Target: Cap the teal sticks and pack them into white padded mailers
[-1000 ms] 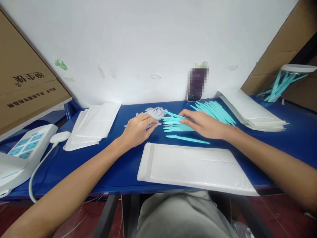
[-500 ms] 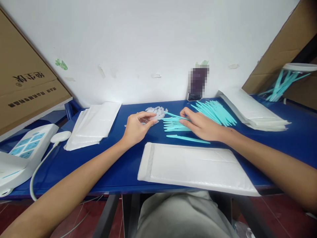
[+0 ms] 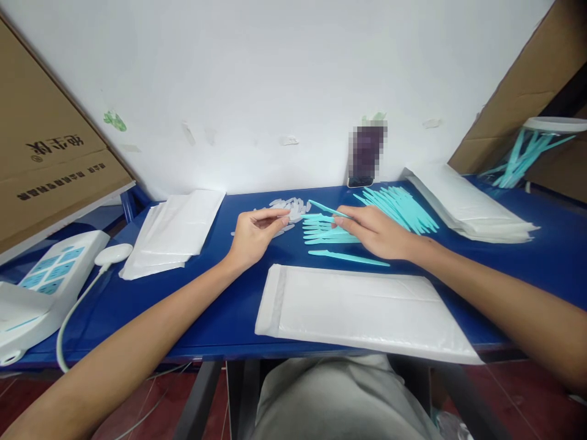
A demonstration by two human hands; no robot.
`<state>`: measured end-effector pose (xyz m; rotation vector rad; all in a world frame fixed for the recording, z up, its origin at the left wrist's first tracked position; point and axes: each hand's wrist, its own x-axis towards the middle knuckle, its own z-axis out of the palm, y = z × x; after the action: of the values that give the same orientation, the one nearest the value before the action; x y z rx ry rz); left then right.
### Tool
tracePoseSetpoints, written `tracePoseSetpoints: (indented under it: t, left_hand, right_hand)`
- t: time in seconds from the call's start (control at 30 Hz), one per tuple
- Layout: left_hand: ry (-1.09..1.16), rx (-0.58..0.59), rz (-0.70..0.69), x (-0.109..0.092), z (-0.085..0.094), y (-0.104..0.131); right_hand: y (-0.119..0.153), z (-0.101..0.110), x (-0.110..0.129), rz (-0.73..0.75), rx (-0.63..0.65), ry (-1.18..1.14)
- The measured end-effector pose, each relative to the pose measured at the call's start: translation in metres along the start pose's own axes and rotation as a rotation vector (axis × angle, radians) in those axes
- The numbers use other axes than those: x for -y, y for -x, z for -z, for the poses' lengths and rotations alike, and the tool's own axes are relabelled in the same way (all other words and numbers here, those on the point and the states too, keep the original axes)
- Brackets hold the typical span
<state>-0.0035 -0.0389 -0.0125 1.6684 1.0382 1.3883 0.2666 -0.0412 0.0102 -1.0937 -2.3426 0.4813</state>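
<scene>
Between the fingers of my right hand (image 3: 367,229) is a teal stick (image 3: 322,208), its tip pointing left and raised over several teal sticks (image 3: 316,235) lying side by side. My left hand (image 3: 257,235) is pinched at the near edge of a small pile of translucent pieces (image 3: 296,206); what its fingertips hold is too small to make out. One more teal stick (image 3: 348,258) lies apart, nearer to me. Behind my right hand spreads a larger pile of teal sticks (image 3: 398,208).
A white padded envelope (image 3: 358,308) lies at the blue table's (image 3: 220,333) front edge. White envelopes are stacked left (image 3: 178,226) and right (image 3: 472,208). A phone (image 3: 365,156) leans on the wall. A power strip (image 3: 55,275) and a clear jar (image 3: 527,153) stand at the sides.
The stick in my right hand has shifted slightly, its tip now a little higher and clear of the left fingertips. My left hand has barely moved.
</scene>
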Motion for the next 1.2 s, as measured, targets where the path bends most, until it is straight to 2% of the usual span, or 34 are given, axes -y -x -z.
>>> tracePoseSetpoints:
  t: [0.1,0.23,0.4,0.53,0.67,0.77,0.9,0.93,1.03,1.1,1.2]
  left_hand:
    - [0.0,-0.013,-0.048,-0.005,-0.002,0.001]
    - [-0.001,0.036,-0.084,-0.007,-0.002,0.002]
    - [0.054,0.107,0.003,-0.003,-0.001,0.002]
    - [0.102,0.239,0.09,-0.001,-0.002,0.003]
    - [0.055,0.311,0.042,-0.004,-0.002,0.005]
    - [-0.111,0.332,-0.091,-0.007,0.003,0.003]
    - [-0.572,0.186,-0.406,-0.009,0.021,-0.009]
    - [-0.714,0.181,-0.471,-0.008,0.027,-0.012]
    - [-1.059,0.34,-0.553,-0.004,0.044,-0.019]
    - [-1.158,0.449,-0.55,-0.002,0.05,-0.02]
    - [-1.207,0.516,-0.54,0.0,0.05,-0.019]
  right_hand:
    - [-0.001,0.0,0.002,0.003,0.0,-0.029]
    - [0.0,0.0,0.004,0.008,0.014,-0.063]
    - [0.001,-0.001,0.005,0.05,0.049,-0.066]
    - [0.002,-0.006,0.007,0.14,0.066,-0.052]
    - [0.003,-0.007,0.009,0.174,0.049,-0.023]
    - [0.003,-0.005,0.009,0.176,0.046,0.004]
    - [0.002,-0.006,0.006,0.137,0.013,0.115]
    - [0.002,-0.007,0.005,0.134,0.004,0.146]
    - [0.002,-0.008,0.005,0.155,0.005,0.199]
    - [0.002,-0.009,0.005,0.168,0.02,0.201]
    - [0.001,-0.011,0.004,0.166,0.035,0.186]
